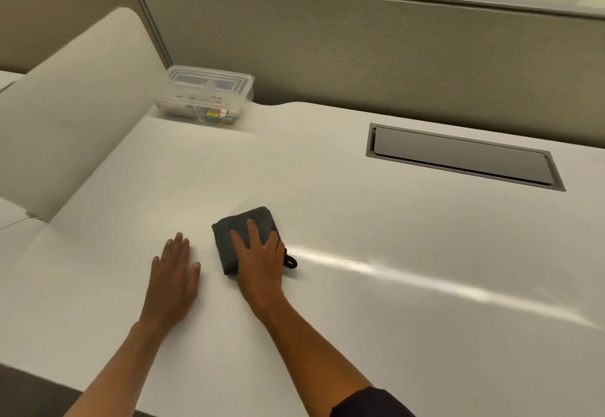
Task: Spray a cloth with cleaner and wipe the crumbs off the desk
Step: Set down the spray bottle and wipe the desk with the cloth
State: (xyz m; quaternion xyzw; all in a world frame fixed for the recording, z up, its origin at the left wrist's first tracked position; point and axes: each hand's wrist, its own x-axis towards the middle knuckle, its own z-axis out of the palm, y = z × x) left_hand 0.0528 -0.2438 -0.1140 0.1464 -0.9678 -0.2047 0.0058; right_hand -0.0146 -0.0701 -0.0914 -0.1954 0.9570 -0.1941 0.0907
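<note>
Right hand [262,253] presses the folded dark grey cloth [244,225] flat, fingers spread; left hand [175,272] rests spread beside it on the white table [393,269], broad open surface rightward.

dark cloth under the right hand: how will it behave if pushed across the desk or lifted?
The cloth looks soft and folded, so lifted it would likely flop and unfold. Pressed flat under the right hand, it should slide easily on the glossy desk. Its edge loop may trail or snag.
</note>
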